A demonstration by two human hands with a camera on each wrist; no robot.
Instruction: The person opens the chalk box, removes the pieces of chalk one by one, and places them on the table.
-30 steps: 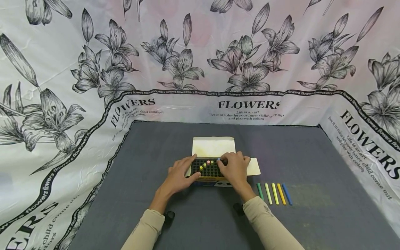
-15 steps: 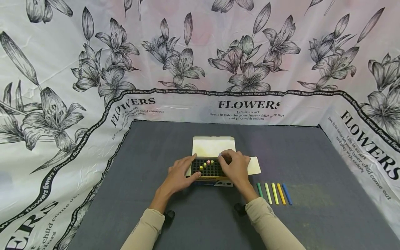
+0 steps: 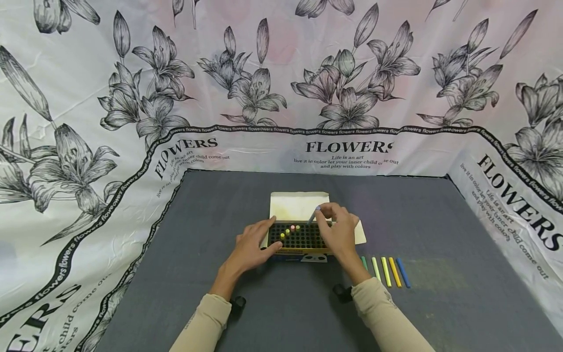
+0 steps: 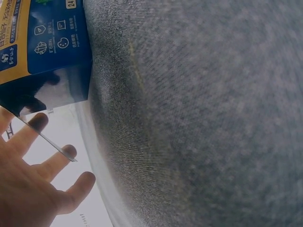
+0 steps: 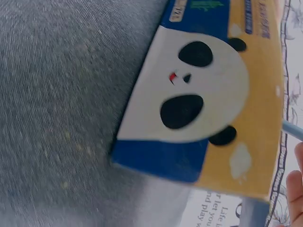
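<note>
Slim pale-blue chalk stick (image 3: 313,216), right hand (image 3: 340,231) pinching, slants at yellow-blue cardboard box (image 3: 297,252); left hand (image 3: 252,247) splayed alongside; pressing slanted risks snapping.

Flower-printed cloth (image 3: 281,78) borders the grey tabletop (image 3: 440,220)

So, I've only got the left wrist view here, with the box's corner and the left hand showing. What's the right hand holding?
Observer: The head view shows the right hand pinching a blue-grey stick, tilted over the far edge of the box.
Operator: Does anything stand in the box?
Observer: Yes, four sticks show in its holes, three yellowish and one pink.
Operator: Any others outside?
Observer: Five sticks lie in a row to the right of it.
</note>
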